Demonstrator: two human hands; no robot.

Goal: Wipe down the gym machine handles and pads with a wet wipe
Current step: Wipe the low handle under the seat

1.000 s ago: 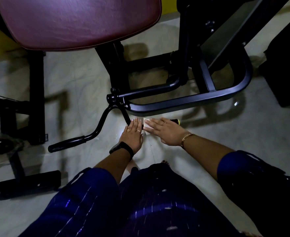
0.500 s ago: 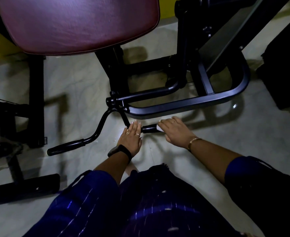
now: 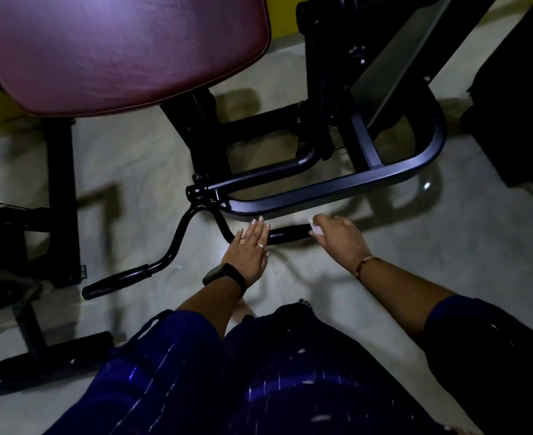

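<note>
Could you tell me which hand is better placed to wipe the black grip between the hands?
Right. The right hand holds the wet wipe at the end of that grip, while the left hand lies flat on the bar with no wipe.

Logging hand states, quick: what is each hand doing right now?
Left hand: open, straight fingers resting on the handle bar.
Right hand: blurred, seems to pinch the wet wipe.
</note>
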